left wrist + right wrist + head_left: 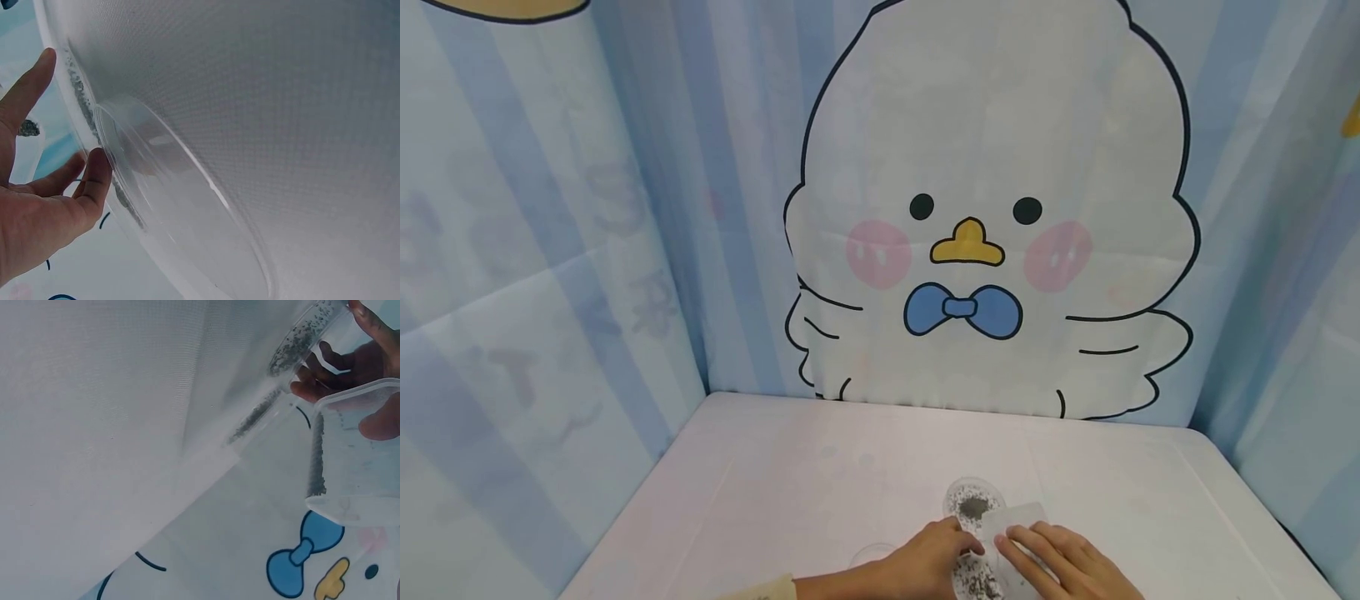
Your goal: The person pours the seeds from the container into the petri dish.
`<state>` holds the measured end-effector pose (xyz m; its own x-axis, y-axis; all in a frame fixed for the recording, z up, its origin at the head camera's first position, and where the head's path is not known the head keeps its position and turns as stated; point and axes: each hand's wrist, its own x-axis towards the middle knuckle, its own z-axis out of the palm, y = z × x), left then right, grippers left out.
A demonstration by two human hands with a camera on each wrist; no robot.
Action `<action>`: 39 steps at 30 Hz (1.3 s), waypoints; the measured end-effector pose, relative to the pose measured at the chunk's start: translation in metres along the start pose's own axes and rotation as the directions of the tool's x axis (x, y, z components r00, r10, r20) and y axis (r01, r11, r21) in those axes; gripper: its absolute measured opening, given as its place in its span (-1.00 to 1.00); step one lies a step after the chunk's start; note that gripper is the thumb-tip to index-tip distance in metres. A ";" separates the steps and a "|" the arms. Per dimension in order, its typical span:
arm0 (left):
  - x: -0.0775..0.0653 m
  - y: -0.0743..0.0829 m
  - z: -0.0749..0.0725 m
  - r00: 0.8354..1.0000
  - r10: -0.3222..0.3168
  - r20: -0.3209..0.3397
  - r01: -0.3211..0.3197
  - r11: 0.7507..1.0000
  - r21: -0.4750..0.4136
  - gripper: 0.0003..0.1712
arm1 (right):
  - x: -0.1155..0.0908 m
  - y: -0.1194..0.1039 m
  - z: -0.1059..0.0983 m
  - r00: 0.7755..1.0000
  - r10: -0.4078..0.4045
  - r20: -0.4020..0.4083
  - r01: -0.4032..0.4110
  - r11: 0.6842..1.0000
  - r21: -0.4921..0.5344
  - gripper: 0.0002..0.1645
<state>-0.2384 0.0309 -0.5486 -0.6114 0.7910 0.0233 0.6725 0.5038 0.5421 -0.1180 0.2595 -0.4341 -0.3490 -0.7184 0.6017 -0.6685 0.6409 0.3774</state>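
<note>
In the head view my left hand [928, 558] is beside the near clear round dish [977, 577], which has dark grains scattered in it. The right wrist view shows the left thumb and fingers spread around that dish's rim [300, 340], holding it. My right hand [1067, 562] grips a translucent plastic box [1017, 517], tilted over the dishes. Dark grains [317, 456] lie along one inner wall of the box, and the right thumb [381, 422] presses on it. Just beyond is a second round dish [973, 502] with a dark pile in its middle.
A clear round dish [872, 550] lies left of the left wrist, also large in the left wrist view [187, 187]. Everything stands on a white table [775, 467]. Striped curtains [535, 250] with a cartoon bird [985, 125] close in the back and sides.
</note>
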 end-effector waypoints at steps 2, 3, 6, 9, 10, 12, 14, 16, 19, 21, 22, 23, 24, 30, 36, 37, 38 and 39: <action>0.000 0.000 0.000 1.000 -0.005 0.004 0.005 1.000 -0.005 -0.19 | 0.001 0.000 0.001 1.000 -0.001 -0.011 0.001 1.000 0.004 -0.07; 0.000 0.001 0.000 1.000 -0.009 0.005 0.009 1.000 -0.010 -0.19 | 0.001 0.000 0.001 1.000 -0.001 -0.016 0.001 1.000 0.005 -0.07; 0.001 0.000 0.001 1.000 -0.009 0.000 0.009 1.000 -0.012 -0.19 | 0.002 0.000 0.000 1.000 -0.003 -0.021 0.003 1.000 0.008 -0.07; 0.000 0.001 0.000 1.000 -0.011 -0.005 0.011 1.000 -0.018 -0.18 | 0.003 0.000 -0.001 1.000 -0.005 -0.023 0.005 1.000 0.007 -0.06; 0.000 0.002 0.000 1.000 -0.011 -0.007 0.011 1.000 -0.017 -0.18 | 0.003 0.000 -0.001 1.000 -0.007 -0.026 0.007 1.000 0.004 -0.06; 0.000 0.002 -0.001 1.000 -0.014 -0.009 0.014 1.000 -0.018 -0.18 | 0.004 0.000 -0.001 0.999 -0.008 -0.032 0.008 1.000 0.001 -0.06; 0.000 0.004 -0.001 1.000 -0.018 -0.009 0.017 1.000 -0.020 -0.18 | 0.004 -0.001 -0.001 0.999 -0.010 -0.039 0.010 1.000 -0.006 -0.05; -0.001 0.004 -0.002 1.000 -0.018 -0.010 0.018 1.000 -0.019 -0.18 | 0.005 -0.001 -0.001 0.999 -0.012 -0.045 0.011 1.000 -0.004 -0.03; -0.001 0.005 -0.003 1.000 -0.015 -0.010 0.015 1.000 -0.018 -0.17 | 0.006 -0.001 -0.002 0.999 -0.016 -0.048 0.016 1.000 0.006 -0.01; -0.001 0.005 -0.003 1.000 -0.015 -0.008 0.014 1.000 -0.017 -0.17 | 0.007 0.000 -0.002 0.999 -0.019 -0.050 0.020 1.000 0.016 -0.01; -0.001 0.005 -0.003 1.000 -0.014 -0.007 0.014 1.000 -0.015 -0.17 | 0.007 0.000 -0.002 0.998 -0.020 -0.051 0.021 1.000 0.018 -0.02; -0.001 0.005 -0.003 1.000 -0.013 -0.005 0.013 1.000 -0.015 -0.17 | 0.007 0.000 -0.002 0.999 -0.020 -0.049 0.021 1.000 0.023 -0.01; -0.001 0.005 -0.003 1.000 -0.012 -0.003 0.012 1.000 -0.014 -0.17 | 0.007 0.000 -0.002 0.999 -0.019 -0.048 0.020 1.000 0.019 -0.01; 0.000 0.001 -0.001 1.000 0.007 0.006 -0.007 1.000 0.003 -0.17 | 0.003 0.001 -0.003 1.000 -0.011 -0.028 0.011 1.000 -0.014 0.05; 0.000 -0.001 0.000 1.000 -0.004 -0.005 0.004 1.000 0.006 -0.16 | 0.004 0.000 -0.002 0.999 -0.016 -0.035 0.017 1.000 0.010 0.02; 0.000 0.000 0.000 1.000 -0.005 -0.007 0.005 1.000 0.004 -0.16 | 0.004 0.000 -0.001 0.999 -0.018 -0.037 0.018 1.000 0.011 0.01; -0.001 0.000 0.000 1.000 -0.002 -0.011 0.002 1.000 0.003 -0.16 | 0.005 -0.001 -0.001 0.999 -0.019 -0.040 0.019 1.000 0.007 0.00; -0.001 0.001 0.000 1.000 0.003 -0.014 -0.003 1.000 0.001 -0.16 | 0.005 -0.001 -0.001 0.999 -0.021 -0.041 0.021 1.000 0.003 -0.01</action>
<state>-0.2374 0.0307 -0.5477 -0.6150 0.7876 0.0366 0.6748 0.5018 0.5412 -0.1183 0.2553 -0.4305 -0.3076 -0.7197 0.6224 -0.6778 0.6248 0.3875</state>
